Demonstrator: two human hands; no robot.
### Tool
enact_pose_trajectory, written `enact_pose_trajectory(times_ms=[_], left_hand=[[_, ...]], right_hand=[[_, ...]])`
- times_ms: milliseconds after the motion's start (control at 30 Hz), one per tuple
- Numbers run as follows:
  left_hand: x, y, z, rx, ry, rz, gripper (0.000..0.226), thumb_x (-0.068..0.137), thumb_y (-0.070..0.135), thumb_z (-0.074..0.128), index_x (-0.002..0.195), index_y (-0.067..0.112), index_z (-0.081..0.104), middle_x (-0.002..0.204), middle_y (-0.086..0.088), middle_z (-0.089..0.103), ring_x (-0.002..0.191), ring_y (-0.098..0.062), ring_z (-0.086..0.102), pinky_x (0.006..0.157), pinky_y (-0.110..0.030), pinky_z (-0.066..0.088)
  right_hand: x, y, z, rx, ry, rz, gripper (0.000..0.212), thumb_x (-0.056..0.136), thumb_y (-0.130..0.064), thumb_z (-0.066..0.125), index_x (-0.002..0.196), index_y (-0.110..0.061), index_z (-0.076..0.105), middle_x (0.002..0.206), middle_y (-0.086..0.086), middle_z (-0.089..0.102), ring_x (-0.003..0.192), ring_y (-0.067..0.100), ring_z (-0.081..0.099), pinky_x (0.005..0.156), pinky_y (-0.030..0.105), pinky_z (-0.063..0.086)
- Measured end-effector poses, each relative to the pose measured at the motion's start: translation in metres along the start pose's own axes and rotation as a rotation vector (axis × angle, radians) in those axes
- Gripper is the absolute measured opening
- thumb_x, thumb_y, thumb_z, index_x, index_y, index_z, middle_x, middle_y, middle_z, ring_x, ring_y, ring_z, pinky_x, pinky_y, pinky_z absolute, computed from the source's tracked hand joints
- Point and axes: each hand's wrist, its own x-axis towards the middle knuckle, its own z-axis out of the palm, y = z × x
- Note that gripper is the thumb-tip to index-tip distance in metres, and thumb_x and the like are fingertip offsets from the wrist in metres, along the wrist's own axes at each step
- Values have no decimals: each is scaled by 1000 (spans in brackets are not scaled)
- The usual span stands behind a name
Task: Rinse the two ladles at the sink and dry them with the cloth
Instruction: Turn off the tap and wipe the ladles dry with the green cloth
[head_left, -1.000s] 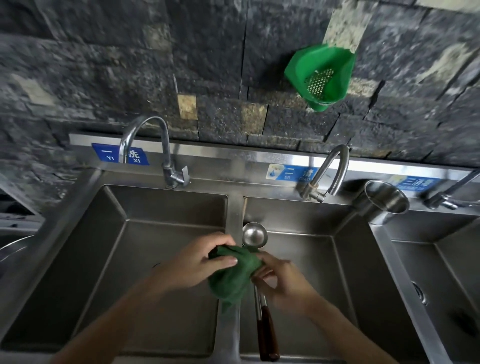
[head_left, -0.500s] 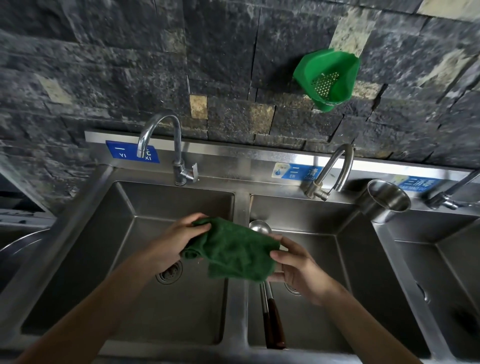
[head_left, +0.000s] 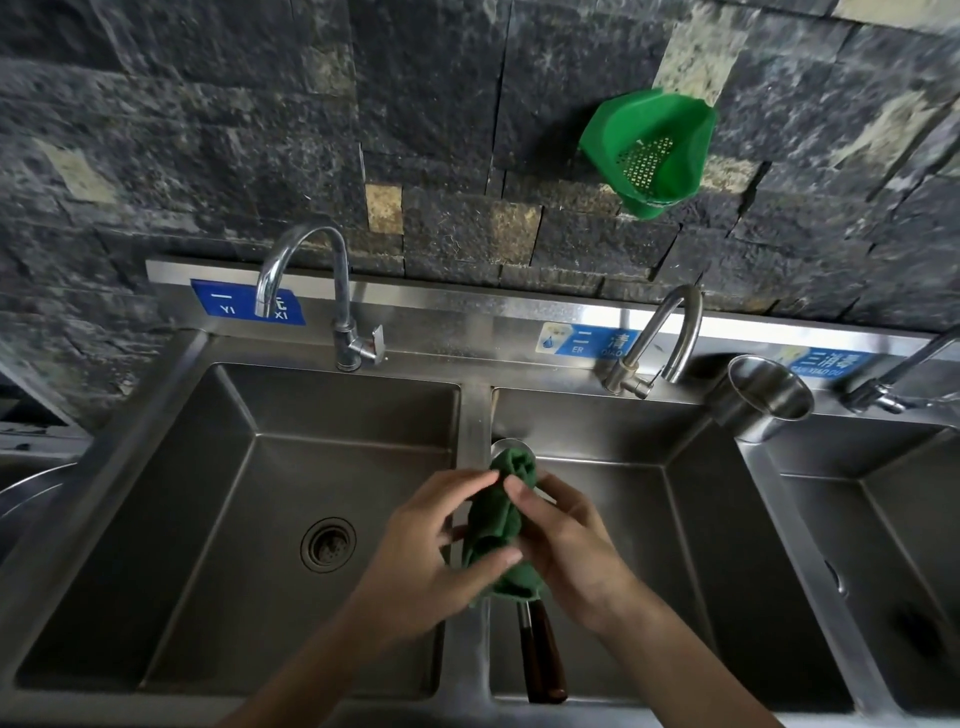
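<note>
Fingers (head_left: 511, 558) of left hand (head_left: 415, 566) and right hand (head_left: 566, 551) curled around green cloth (head_left: 498, 525), lower centre of frame. Cloth wrapped over ladle (head_left: 540, 654); bowl rim seen above, dark handle below, over sink divider (head_left: 474, 415). Risk judged: wet handle slipped, ladle dropped into basin.

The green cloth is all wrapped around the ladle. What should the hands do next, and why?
Probably twist the green cloth round inside the ladle bowl. Both the left hand and right hand already grip the cloth bunched over it, only the bowl's rim peeks out on top, and the brown handle hangs uncovered below, so that likely comes afterwards.
</note>
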Motion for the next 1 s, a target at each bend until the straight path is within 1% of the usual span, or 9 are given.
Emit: enact_pose_trajectory(times_ms=[133, 233, 333, 400, 467, 600, 700, 800, 1000], left_hand=[[9, -8, -5, -257, 2, -171, 37, 85, 19, 75, 122, 23, 70, 121, 14, 73, 116, -8, 67, 100, -33, 55], [13, -9, -7, -329, 32, -205, 27, 89, 16, 66, 115, 15, 75, 114, 3, 76, 110, -14, 71, 100, -34, 55], [14, -13, -5, -287, -10, -202, 36, 86, 19, 77, 121, 17, 72, 121, 9, 74, 118, -8, 66, 99, -25, 54], [15, -17, -1, -243, -26, -213, 47, 77, 28, 85, 122, 22, 70, 118, 12, 74, 117, -6, 66, 92, -27, 57], [17, -19, 3, -189, 32, -221, 41, 78, 24, 84, 117, 23, 70, 111, 12, 76, 109, -8, 70, 87, -29, 60], [24, -21, 4, -382, 143, -306, 17, 83, 20, 73, 98, 17, 81, 97, -8, 79, 94, -24, 75, 89, -42, 59], [28, -26, -1, -590, 113, -392, 22, 88, 22, 69, 99, 7, 80, 101, -21, 76, 96, -35, 73, 87, -47, 58], [33, -26, -3, -605, 67, -429, 31, 92, 25, 65, 104, 0, 76, 104, -29, 73, 98, -45, 70, 85, -49, 58], [48, -38, 0, -564, 188, -674, 38, 102, 29, 52, 87, 7, 79, 97, -19, 77, 90, -32, 73, 95, -51, 53]], right_hand=[[2, -6, -10, -16, -1, 20, 34, 90, -17, 68, 119, 1, 67, 107, 17, 74, 91, 21, 74, 74, 27, 62], [5, -6, -17, 30, -44, 44, 32, 94, -14, 65, 121, 3, 68, 111, 21, 73, 93, 24, 74, 78, 31, 62], [9, -4, -18, 44, -48, 63, 32, 93, -13, 65, 122, -1, 70, 115, 22, 72, 95, 24, 74, 81, 31, 64], [13, -3, -19, 42, -43, 68, 34, 92, -12, 65, 124, -2, 70, 121, 24, 70, 97, 26, 73, 83, 29, 63], [14, -4, -19, 37, -58, 70, 34, 92, -10, 65, 124, -2, 70, 123, 24, 71, 100, 26, 74, 84, 28, 62], [18, -12, -25, -19, -62, 89, 32, 90, -13, 69, 121, -4, 72, 118, 16, 73, 97, 20, 73, 77, 26, 62], [23, -16, -34, -28, -76, 125, 46, 85, -22, 57, 126, -1, 67, 114, 15, 67, 101, 21, 63, 82, 29, 55], [28, -17, -42, -38, -32, 144, 40, 83, -25, 55, 116, -8, 71, 109, 12, 66, 96, 19, 61, 77, 29, 54], [27, -24, -40, -76, -17, 121, 44, 87, -29, 58, 115, 4, 69, 101, 16, 69, 88, 21, 66, 76, 34, 53]])
